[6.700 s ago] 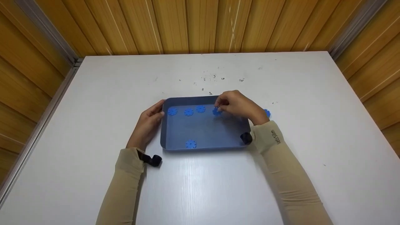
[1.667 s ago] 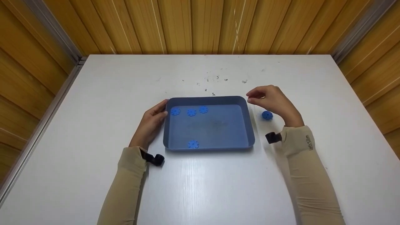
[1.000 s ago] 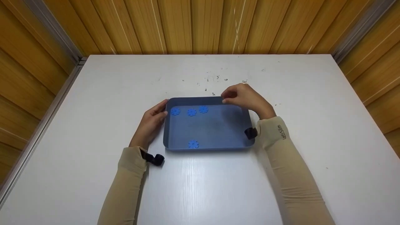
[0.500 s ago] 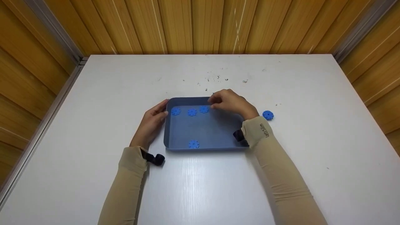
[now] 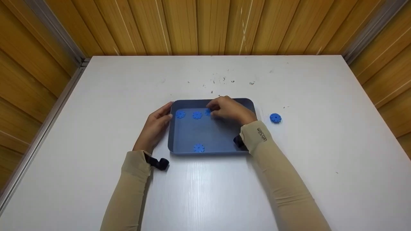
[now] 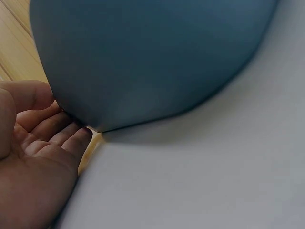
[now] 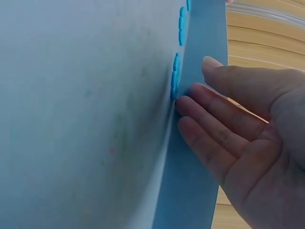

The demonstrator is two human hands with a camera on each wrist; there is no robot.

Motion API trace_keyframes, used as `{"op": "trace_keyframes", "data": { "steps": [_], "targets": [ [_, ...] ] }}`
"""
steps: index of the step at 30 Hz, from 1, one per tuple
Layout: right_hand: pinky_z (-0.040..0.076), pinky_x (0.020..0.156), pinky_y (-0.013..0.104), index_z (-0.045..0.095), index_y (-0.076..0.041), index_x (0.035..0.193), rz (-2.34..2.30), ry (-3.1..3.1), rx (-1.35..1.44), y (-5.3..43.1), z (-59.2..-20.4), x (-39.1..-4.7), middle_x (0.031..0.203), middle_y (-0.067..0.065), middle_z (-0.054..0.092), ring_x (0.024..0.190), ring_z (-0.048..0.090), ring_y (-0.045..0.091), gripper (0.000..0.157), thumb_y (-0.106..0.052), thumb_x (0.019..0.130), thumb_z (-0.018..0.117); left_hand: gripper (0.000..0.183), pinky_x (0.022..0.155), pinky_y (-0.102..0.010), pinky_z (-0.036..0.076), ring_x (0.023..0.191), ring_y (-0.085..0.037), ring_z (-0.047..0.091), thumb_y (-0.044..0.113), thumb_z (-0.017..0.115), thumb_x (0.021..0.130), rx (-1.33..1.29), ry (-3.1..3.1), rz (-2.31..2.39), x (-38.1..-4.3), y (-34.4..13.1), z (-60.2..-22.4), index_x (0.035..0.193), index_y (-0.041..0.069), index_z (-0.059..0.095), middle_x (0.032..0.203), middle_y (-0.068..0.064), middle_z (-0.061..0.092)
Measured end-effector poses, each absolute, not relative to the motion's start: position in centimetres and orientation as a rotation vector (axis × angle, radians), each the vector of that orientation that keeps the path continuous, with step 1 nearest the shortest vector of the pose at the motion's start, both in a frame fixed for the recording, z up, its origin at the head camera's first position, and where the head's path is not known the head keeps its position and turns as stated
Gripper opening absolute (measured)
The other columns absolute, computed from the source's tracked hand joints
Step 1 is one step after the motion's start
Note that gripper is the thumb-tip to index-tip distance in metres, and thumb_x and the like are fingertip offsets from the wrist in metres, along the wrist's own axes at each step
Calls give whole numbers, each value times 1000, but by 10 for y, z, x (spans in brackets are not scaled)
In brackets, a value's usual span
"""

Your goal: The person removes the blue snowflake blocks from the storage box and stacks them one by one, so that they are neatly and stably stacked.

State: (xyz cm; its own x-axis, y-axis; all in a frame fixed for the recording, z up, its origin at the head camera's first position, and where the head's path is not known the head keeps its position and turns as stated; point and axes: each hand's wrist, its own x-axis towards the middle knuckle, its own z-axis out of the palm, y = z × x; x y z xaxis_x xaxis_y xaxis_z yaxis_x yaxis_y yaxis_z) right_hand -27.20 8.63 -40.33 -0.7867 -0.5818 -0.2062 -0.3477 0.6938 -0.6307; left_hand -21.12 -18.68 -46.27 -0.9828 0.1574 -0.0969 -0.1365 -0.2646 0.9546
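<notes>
A blue-grey rectangular tray point(image 5: 212, 136) has several flat blue discs with notched rims inside. My left hand point(image 5: 154, 126) rests against the tray's left outer wall, thumb and fingertips touching it in the left wrist view. At the back wall, my right hand point(image 5: 229, 110) reaches down to a notched disc point(image 5: 208, 112), partly hidden by it. In the right wrist view a fingertip meets the lower end of that disc point(image 7: 175, 78), while the thumb stands apart. Two more discs, one point(image 5: 197, 115) nearer and one point(image 5: 180, 114) in the corner, lie leftward.
One disc point(image 5: 199, 148) lies by the tray's front wall. Right of the tray, blue notched disc material point(image 5: 275, 118) sits on the white table point(image 5: 321, 144); whether it is stacked I cannot tell. Wood-look panels point(image 5: 208, 27) rise behind the table.
My right hand earlier pinched a disc at the tray's back right; that disc is gone from the tray. From the table's right, the hand has come leftward to another disc. The left hand stays.
</notes>
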Motion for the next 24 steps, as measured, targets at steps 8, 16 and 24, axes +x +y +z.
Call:
{"op": "trace_keyframes", "data": {
  "steps": [8, 16, 24],
  "targets": [
    [50, 97, 38, 64, 0, 123, -830, 2526, -773, 81, -408, -269, 122, 13, 66, 111, 60, 25, 34, -6, 89, 64, 56, 120, -28, 20, 147, -14, 23, -4, 46, 95, 25, 1788, 2354, -211, -187, -462, 149, 5, 33, 158, -7, 29],
    [53, 91, 38, 67, 2, 116, -824, 2540, -815, 79, -412, -269, 112, 16, 68, 102, 62, 27, 32, 2, 84, 68, 56, 120, -28, 21, 146, -14, 25, -4, 47, 94, -4, 1794, 2351, -212, -186, -463, 148, 7, 37, 157, -6, 32],
    [53, 92, 39, 68, 0, 115, -764, 2508, -797, 82, -411, -268, 111, 16, 69, 102, 63, 28, 32, 0, 83, 71, 55, 120, -29, 20, 147, -14, 24, -4, 46, 95, -7, 1808, 2342, -213, -186, -463, 148, 7, 36, 157, -6, 31]
  ]
}}
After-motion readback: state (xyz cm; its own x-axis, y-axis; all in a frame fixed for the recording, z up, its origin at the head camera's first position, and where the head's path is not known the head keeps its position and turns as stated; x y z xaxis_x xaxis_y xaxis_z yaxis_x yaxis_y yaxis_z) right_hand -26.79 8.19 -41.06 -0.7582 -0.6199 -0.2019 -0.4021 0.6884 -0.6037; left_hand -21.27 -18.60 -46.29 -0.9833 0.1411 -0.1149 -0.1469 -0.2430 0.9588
